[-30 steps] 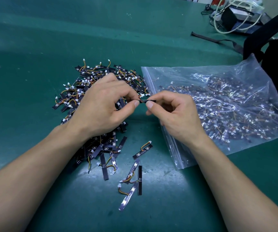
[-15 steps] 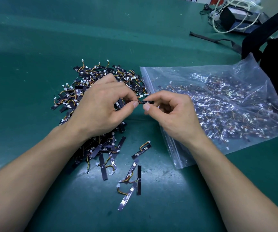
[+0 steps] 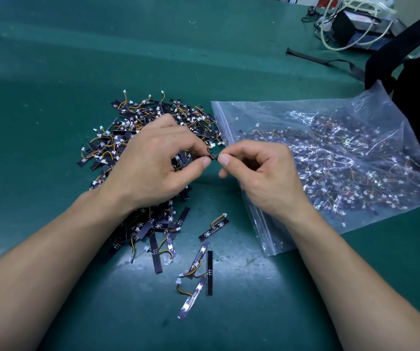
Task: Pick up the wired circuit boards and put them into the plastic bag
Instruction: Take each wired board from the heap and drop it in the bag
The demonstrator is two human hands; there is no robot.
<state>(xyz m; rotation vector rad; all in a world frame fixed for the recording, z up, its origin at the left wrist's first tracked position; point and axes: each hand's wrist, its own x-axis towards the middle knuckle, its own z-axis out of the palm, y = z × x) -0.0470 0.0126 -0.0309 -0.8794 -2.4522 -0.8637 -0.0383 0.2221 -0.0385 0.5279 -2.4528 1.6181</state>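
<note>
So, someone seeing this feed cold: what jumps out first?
The left hand and right hand meet mid-frame, pinching one small circuit board between them. Behind the left hand sprawls a dark pile of wired boards on the green mat; right of it lies a clear plastic bag already holding many more.

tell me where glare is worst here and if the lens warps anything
Head view: white glare streaks across the plastic bag, obscuring the boards inside; a bright patch washes out the green mat near bottom centre; the wide lens bows the mat's far fold.
</note>
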